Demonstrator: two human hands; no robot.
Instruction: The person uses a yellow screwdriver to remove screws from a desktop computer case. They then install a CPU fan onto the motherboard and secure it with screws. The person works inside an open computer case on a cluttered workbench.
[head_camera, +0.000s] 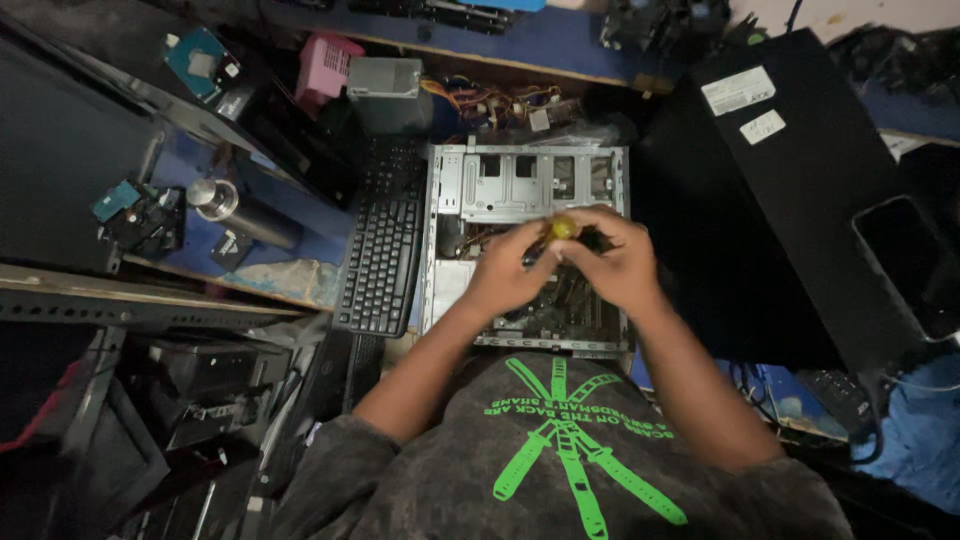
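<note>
Yellow-handled screwdriver (563, 228) clamped between left hand (510, 270) and right hand (615, 265), both grips closed round it, above open computer case (525, 180) mid-bench. Probably light, stiff, smooth; best held by handle.

Bare grey sheet metal on the open computer case (520, 180), dull, punched with holes. Beside it a matt black plastic keyboard (385, 255). A glossy yellow plastic screwdriver handle (563, 228) shows between the hands. Shiny metal flask (215, 197), smooth black side panel (790, 190).
</note>
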